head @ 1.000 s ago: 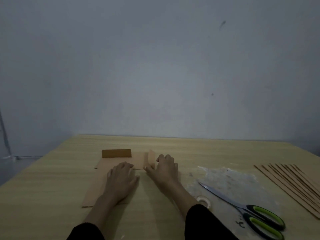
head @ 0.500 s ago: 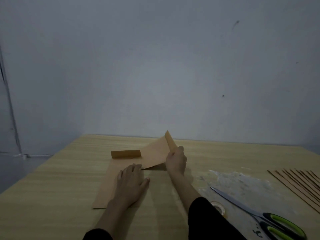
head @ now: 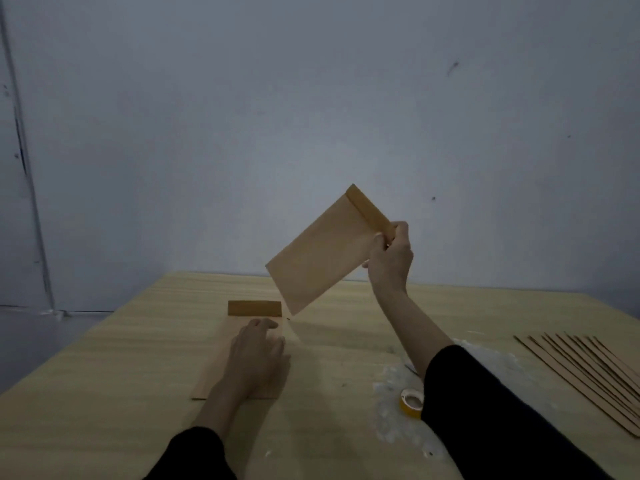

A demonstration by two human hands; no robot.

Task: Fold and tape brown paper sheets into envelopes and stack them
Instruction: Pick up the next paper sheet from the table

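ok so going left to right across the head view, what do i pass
flat brown sheet under the left hand → folded sheet held up by the right hand → yellow tape roll → fanned stack of brown sheets

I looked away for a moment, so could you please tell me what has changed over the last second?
The right hand pinched the folded envelope by its flap end and lifted it off the table, tilted. The left hand stayed resting on the brown sheet; the tape roll and the stack of sheets did not move.
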